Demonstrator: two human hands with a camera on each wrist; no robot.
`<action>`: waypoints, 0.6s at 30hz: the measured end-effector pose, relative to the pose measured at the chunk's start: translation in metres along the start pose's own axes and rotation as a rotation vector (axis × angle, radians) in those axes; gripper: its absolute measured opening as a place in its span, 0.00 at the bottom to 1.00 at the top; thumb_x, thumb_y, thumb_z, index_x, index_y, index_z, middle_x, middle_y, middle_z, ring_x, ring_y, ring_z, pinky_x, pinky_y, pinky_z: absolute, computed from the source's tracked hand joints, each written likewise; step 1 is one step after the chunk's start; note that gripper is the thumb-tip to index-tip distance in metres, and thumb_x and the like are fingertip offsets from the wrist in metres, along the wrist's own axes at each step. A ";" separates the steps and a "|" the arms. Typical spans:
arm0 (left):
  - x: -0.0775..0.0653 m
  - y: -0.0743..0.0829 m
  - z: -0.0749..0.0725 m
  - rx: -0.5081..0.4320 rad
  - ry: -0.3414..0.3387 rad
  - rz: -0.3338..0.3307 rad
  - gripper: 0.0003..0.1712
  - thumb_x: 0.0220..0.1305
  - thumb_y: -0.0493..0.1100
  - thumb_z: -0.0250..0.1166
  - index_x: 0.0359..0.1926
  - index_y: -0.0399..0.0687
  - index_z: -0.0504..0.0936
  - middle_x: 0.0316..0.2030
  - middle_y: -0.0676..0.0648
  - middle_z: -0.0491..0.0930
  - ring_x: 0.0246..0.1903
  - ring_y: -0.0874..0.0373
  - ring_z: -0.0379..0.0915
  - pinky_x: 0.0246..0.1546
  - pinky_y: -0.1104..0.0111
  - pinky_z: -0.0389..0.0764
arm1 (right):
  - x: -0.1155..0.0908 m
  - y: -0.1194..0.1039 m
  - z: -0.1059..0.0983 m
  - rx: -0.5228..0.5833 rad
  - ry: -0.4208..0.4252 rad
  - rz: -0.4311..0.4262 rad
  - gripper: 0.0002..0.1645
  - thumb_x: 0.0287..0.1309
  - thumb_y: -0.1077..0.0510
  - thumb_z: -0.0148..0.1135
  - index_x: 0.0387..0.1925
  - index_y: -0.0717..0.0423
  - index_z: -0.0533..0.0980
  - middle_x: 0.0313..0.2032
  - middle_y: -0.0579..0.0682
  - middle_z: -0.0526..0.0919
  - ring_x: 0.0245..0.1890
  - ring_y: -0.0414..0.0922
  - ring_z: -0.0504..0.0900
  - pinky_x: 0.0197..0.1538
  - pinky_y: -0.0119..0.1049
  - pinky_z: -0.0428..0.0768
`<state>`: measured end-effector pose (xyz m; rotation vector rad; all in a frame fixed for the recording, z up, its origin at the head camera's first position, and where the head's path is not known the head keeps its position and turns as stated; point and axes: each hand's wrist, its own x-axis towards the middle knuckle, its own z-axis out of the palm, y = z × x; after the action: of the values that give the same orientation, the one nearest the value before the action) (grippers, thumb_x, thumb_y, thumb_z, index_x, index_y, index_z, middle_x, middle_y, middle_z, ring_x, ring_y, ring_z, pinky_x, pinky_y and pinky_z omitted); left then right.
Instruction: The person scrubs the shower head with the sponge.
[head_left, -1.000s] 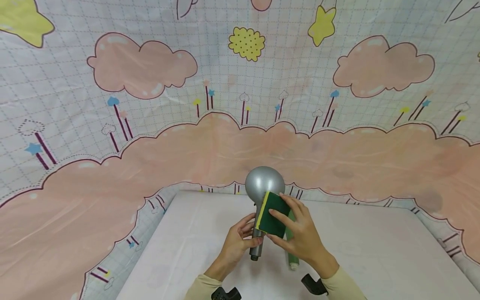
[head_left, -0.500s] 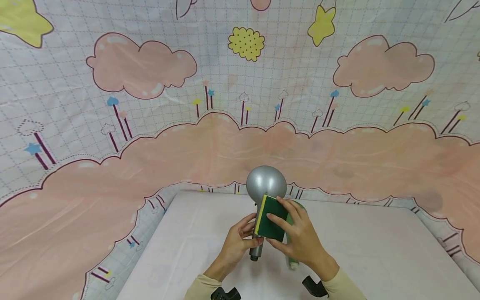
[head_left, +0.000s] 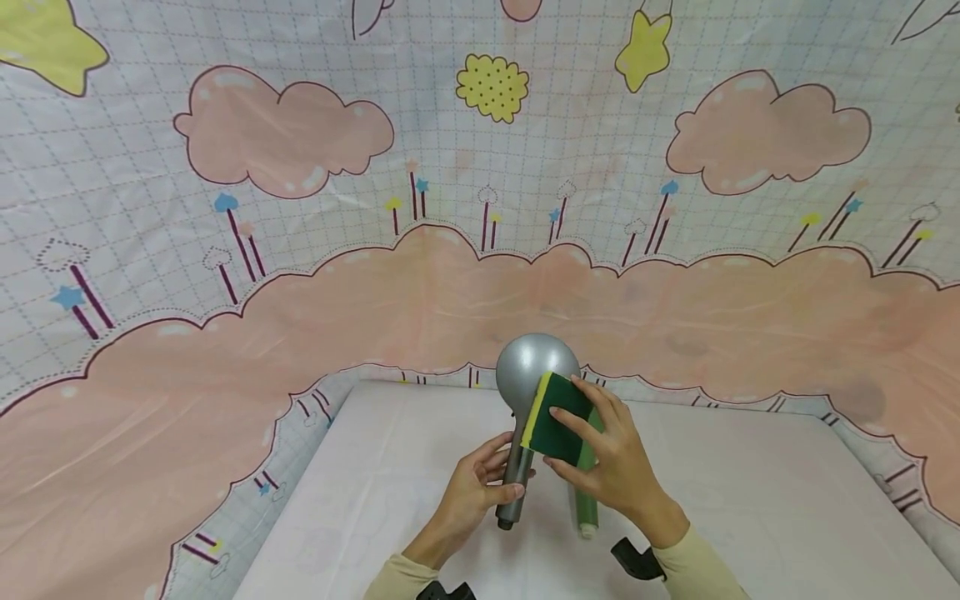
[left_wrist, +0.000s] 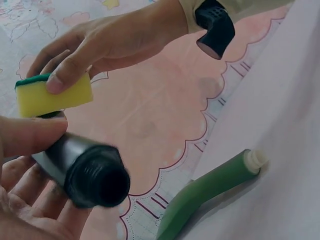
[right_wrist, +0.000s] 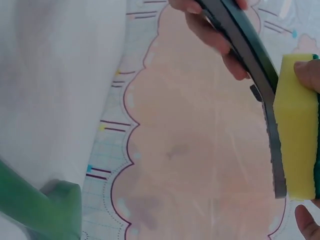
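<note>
My left hand [head_left: 476, 483] grips the handle of a grey shower head [head_left: 534, 362], its round silver back facing up and its threaded end toward me. In the left wrist view that black threaded end [left_wrist: 107, 182] juts out past the thumb. My right hand [head_left: 618, 462] holds a sponge [head_left: 562, 421] with a dark green scouring side and a yellow side. The sponge's yellow side [right_wrist: 300, 125] rests against the back of the shower head in the right wrist view. A green shower head [head_left: 587, 508] lies on the table behind the right hand, its upper part mostly hidden.
A white table [head_left: 360, 475] spreads beneath both hands. Behind it hangs a cloth backdrop [head_left: 420, 292] printed with clouds and stars. Each wrist carries a black camera mount, such as the right one [head_left: 637, 558].
Between the earlier frames the sponge slid slightly down the shower head; now it is higher and further right. The shower head has tilted a little to the right, still in my left hand.
</note>
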<state>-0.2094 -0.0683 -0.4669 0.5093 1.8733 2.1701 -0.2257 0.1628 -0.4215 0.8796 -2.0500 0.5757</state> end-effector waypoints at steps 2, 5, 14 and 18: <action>-0.001 0.000 0.000 -0.029 -0.012 0.005 0.44 0.57 0.27 0.66 0.73 0.41 0.60 0.64 0.34 0.73 0.55 0.49 0.80 0.52 0.60 0.82 | -0.001 0.000 0.000 0.008 -0.011 0.010 0.35 0.58 0.27 0.54 0.56 0.43 0.79 0.67 0.62 0.68 0.64 0.61 0.67 0.57 0.64 0.70; -0.001 0.001 0.000 -0.073 -0.022 0.013 0.43 0.58 0.25 0.63 0.73 0.40 0.59 0.64 0.33 0.71 0.58 0.45 0.77 0.53 0.59 0.81 | -0.003 -0.002 0.003 0.006 -0.024 0.007 0.34 0.58 0.27 0.54 0.56 0.42 0.79 0.66 0.62 0.68 0.64 0.62 0.66 0.56 0.65 0.71; 0.000 -0.004 0.005 0.026 0.097 0.061 0.39 0.55 0.24 0.59 0.69 0.39 0.63 0.57 0.37 0.75 0.49 0.57 0.77 0.46 0.72 0.79 | -0.008 -0.009 0.012 0.011 -0.002 -0.040 0.33 0.59 0.28 0.55 0.55 0.43 0.79 0.65 0.63 0.70 0.63 0.63 0.68 0.55 0.64 0.71; 0.002 -0.009 0.008 0.130 0.210 0.116 0.33 0.55 0.27 0.64 0.64 0.41 0.70 0.53 0.36 0.79 0.44 0.61 0.78 0.41 0.72 0.80 | -0.007 -0.010 0.013 -0.009 0.036 -0.065 0.32 0.60 0.29 0.55 0.55 0.44 0.79 0.64 0.63 0.71 0.62 0.62 0.68 0.55 0.59 0.68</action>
<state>-0.2085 -0.0594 -0.4743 0.4394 2.1567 2.2626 -0.2218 0.1504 -0.4343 0.9211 -1.9826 0.5423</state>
